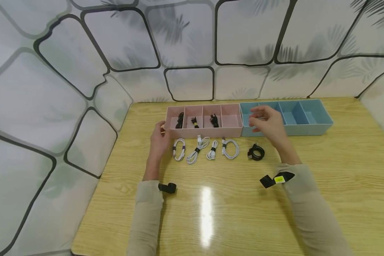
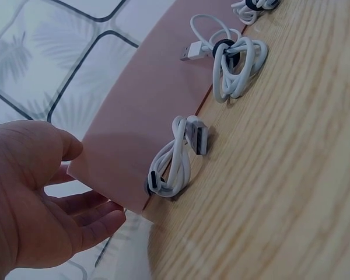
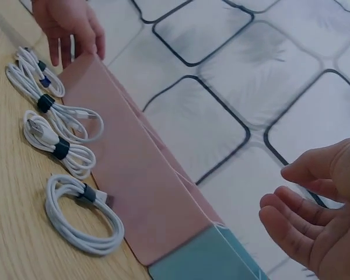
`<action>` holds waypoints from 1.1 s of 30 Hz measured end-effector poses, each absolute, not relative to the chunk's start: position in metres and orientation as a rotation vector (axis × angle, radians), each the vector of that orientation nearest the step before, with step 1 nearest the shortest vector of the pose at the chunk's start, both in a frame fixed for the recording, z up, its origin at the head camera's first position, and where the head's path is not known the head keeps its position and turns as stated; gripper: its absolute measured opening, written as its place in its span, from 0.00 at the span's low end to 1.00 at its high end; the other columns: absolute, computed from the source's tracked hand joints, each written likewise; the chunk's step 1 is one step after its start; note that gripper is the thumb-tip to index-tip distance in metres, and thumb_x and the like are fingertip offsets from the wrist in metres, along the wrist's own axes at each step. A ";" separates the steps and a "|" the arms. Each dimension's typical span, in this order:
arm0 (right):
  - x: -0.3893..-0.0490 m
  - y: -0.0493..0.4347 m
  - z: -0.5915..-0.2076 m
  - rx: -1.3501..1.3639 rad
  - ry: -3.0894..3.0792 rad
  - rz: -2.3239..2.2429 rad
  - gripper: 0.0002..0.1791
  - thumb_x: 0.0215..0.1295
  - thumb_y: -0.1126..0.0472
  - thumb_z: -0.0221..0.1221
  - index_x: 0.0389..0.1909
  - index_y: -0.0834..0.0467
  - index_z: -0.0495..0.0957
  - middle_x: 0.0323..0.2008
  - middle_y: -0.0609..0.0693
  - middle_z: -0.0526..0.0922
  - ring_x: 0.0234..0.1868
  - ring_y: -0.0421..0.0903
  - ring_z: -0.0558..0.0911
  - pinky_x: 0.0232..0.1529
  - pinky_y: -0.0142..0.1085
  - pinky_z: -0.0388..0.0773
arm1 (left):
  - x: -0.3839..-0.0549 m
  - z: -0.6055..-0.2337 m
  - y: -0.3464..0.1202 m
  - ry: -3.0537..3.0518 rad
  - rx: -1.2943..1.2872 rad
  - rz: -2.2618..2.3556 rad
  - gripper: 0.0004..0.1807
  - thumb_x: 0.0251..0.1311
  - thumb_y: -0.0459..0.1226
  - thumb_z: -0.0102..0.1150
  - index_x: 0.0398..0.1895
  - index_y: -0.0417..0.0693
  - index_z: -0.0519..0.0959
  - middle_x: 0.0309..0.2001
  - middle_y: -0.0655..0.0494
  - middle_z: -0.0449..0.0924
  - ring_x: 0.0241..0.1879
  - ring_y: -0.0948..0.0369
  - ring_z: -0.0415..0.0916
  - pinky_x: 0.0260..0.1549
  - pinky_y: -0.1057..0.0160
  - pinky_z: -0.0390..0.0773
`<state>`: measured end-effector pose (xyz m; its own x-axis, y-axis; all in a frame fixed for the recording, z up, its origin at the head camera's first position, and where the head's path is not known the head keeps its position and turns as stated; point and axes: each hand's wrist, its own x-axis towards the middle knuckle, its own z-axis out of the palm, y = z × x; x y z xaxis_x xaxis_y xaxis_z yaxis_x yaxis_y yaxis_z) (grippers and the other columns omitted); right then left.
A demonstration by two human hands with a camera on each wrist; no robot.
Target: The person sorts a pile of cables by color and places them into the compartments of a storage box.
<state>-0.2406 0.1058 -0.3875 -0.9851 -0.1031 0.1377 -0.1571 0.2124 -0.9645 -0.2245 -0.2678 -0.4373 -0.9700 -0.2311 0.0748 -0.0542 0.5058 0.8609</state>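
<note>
My left hand [image 1: 160,140] is at the left end of the pink divided box [image 1: 204,133]. In the left wrist view its thumb touches the box corner, and the loosely bent fingers lie along the end wall. Black cables [image 1: 214,121] lie in three of the pink compartments. Over the left part of the blue divided box [image 1: 307,129] hovers my right hand [image 1: 270,124], thumb and fingers apart, holding nothing. In front of the pink box lie several bundled white cables [image 3: 84,224]. A coiled black cable [image 1: 257,152] rests on the table before the blue box.
Both boxes stand end to end near the back edge of the wooden table [image 1: 230,199]. Behind them rises a patterned backdrop [image 1: 188,83], which also runs down the left side. Each sleeve carries a black wrist camera [image 1: 169,188].
</note>
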 end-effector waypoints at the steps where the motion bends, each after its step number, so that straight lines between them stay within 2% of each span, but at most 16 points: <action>1: -0.237 0.110 -0.388 0.262 -2.429 1.907 0.17 0.67 0.63 0.62 0.55 0.62 0.76 0.37 0.44 0.82 0.33 0.41 0.85 0.31 0.34 0.84 | -0.225 -0.437 -0.268 -2.565 0.245 -1.457 0.24 0.72 0.35 0.46 0.69 0.39 0.65 0.59 0.34 0.72 0.57 0.43 0.74 0.57 0.46 0.74; 7: -0.222 0.136 -0.402 0.303 -2.609 1.774 0.18 0.68 0.63 0.60 0.55 0.68 0.75 0.38 0.49 0.80 0.33 0.41 0.84 0.32 0.36 0.85 | -0.224 -0.438 -0.264 -2.554 0.237 -1.465 0.24 0.73 0.35 0.46 0.69 0.38 0.65 0.60 0.34 0.72 0.57 0.44 0.72 0.59 0.47 0.73; 13: -0.215 0.150 -0.412 0.421 -2.807 1.727 0.18 0.70 0.61 0.59 0.55 0.69 0.74 0.43 0.61 0.79 0.39 0.51 0.83 0.35 0.40 0.84 | -0.223 -0.440 -0.264 -2.575 0.249 -1.428 0.24 0.73 0.37 0.46 0.70 0.40 0.64 0.60 0.34 0.72 0.57 0.44 0.73 0.57 0.47 0.73; 17: -0.215 0.153 -0.414 0.456 -2.927 1.645 0.17 0.69 0.62 0.59 0.54 0.67 0.75 0.43 0.62 0.80 0.39 0.56 0.82 0.33 0.40 0.83 | -0.223 -0.439 -0.264 -2.575 0.256 -1.399 0.24 0.73 0.37 0.46 0.70 0.40 0.64 0.61 0.34 0.72 0.57 0.44 0.73 0.57 0.47 0.73; 22: -0.214 0.154 -0.417 0.450 -3.152 1.397 0.17 0.66 0.65 0.59 0.54 0.68 0.76 0.43 0.64 0.81 0.32 0.53 0.81 0.30 0.41 0.80 | -0.224 -0.438 -0.265 -2.582 0.235 -1.398 0.24 0.74 0.37 0.46 0.70 0.39 0.64 0.61 0.34 0.72 0.58 0.44 0.73 0.58 0.47 0.73; 25: -0.217 0.154 -0.422 0.475 -3.251 1.241 0.19 0.64 0.64 0.60 0.53 0.68 0.76 0.44 0.66 0.80 0.35 0.54 0.81 0.33 0.44 0.79 | -0.223 -0.438 -0.266 -2.584 0.251 -1.397 0.24 0.74 0.37 0.46 0.70 0.40 0.64 0.61 0.35 0.72 0.57 0.44 0.73 0.58 0.47 0.73; 29: -0.218 0.154 -0.425 0.507 -3.304 1.120 0.20 0.61 0.63 0.62 0.53 0.69 0.76 0.46 0.70 0.80 0.43 0.61 0.81 0.40 0.50 0.79 | -0.224 -0.438 -0.266 -2.589 0.256 -1.386 0.24 0.73 0.37 0.46 0.70 0.41 0.64 0.61 0.35 0.72 0.57 0.44 0.73 0.58 0.47 0.73; 33: -0.219 0.154 -0.426 0.505 -3.314 1.097 0.20 0.62 0.62 0.62 0.52 0.69 0.77 0.46 0.69 0.81 0.43 0.61 0.81 0.40 0.50 0.79 | -0.225 -0.438 -0.266 -2.597 0.259 -1.383 0.24 0.73 0.37 0.46 0.70 0.41 0.63 0.61 0.35 0.72 0.57 0.44 0.73 0.58 0.47 0.73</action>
<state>-0.2189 0.1536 -0.4261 -0.8873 -0.3760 -0.2672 -0.1422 0.7741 -0.6169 -0.2245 -0.2663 -0.4384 -0.9672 -0.2402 0.0826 -0.0655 0.5504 0.8323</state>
